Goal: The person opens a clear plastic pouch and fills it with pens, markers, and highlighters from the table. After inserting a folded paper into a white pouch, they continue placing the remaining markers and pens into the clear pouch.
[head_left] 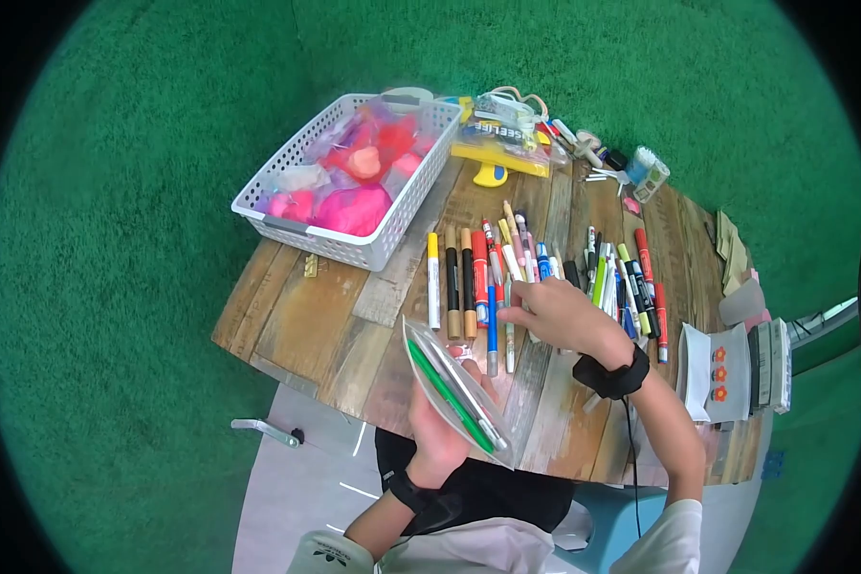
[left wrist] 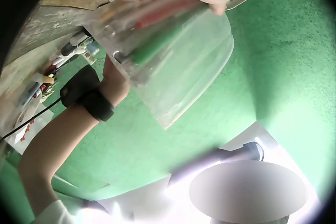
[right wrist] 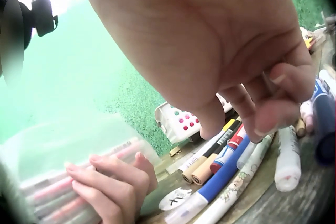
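My left hand point(head_left: 435, 426) holds a clear plastic pouch point(head_left: 505, 450) tilted above the table's front edge. Inside it lie a green pen point(head_left: 450, 397) and several pale pens; a reddish one point(left wrist: 165, 13) shows through the plastic in the left wrist view. My right hand point(head_left: 569, 316) reaches over the loose pens, its thumb apart from the loosely bent fingers point(right wrist: 273, 119). Below those fingertips are a blue-and-white marker point(right wrist: 223, 179), a white patterned pen point(right wrist: 236, 187) and a white-capped pen point(right wrist: 287, 163). Nothing shows between thumb and fingers.
Rows of markers point(head_left: 453, 287) and pens point(head_left: 644, 253) cover the middle of the wooden table point(head_left: 335, 325). A white basket point(head_left: 383, 244) of pink and red bundles stands back left. Packaged items point(head_left: 502, 143) lie at the back; a flowered case point(head_left: 717, 373) sits right.
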A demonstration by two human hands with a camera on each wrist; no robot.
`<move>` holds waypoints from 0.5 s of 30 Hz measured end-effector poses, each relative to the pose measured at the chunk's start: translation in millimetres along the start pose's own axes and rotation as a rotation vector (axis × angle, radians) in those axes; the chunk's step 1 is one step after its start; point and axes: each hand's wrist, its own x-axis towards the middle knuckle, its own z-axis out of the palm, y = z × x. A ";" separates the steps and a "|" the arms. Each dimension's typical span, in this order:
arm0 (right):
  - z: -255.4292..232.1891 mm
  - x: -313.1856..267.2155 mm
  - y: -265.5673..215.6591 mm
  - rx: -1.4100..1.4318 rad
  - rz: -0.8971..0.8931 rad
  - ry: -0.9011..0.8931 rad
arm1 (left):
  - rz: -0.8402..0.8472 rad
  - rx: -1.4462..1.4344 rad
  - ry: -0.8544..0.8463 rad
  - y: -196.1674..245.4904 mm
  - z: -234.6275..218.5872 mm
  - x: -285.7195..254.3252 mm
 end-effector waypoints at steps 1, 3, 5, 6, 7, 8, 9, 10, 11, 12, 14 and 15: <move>-1.8 1.3 0.9 0.027 -0.009 -0.004 | -0.001 0.015 -0.013 0.2 -0.3 -0.6; -6.6 3.0 0.0 0.057 -0.019 -0.010 | 0.000 0.032 -0.023 0.9 -0.3 0.1; -16.0 1.8 -5.3 0.101 0.001 -0.011 | -0.005 0.014 0.028 0.4 -1.0 -1.8; -17.1 1.0 -4.0 0.094 -0.036 0.024 | -0.010 0.022 0.024 0.4 -2.7 -1.7; -19.5 -0.4 -3.6 0.097 -0.037 0.022 | -0.009 0.024 0.027 0.8 -0.8 -1.9; -22.5 -2.5 -3.5 0.132 -0.043 0.029 | -0.014 0.032 0.043 1.2 3.0 -2.7; -25.0 -4.1 -2.4 0.166 -0.048 0.038 | -0.018 0.041 0.057 1.4 4.9 -3.1; -27.1 -4.6 0.4 0.168 -0.049 0.028 | -0.019 0.042 0.059 1.1 4.7 -3.4; -31.4 -6.8 1.0 0.170 -0.049 0.028 | -0.019 0.041 0.056 1.0 4.2 -3.4; -37.6 -9.7 0.5 0.175 -0.027 0.025 | -0.018 0.041 0.052 1.0 3.9 -2.8; -39.6 -14.5 7.6 0.174 -0.052 0.097 | -0.022 0.030 0.041 0.6 2.2 -2.3; -42.6 -17.4 11.2 0.180 -0.052 0.098 | -0.027 0.016 0.032 0.4 0.9 -2.4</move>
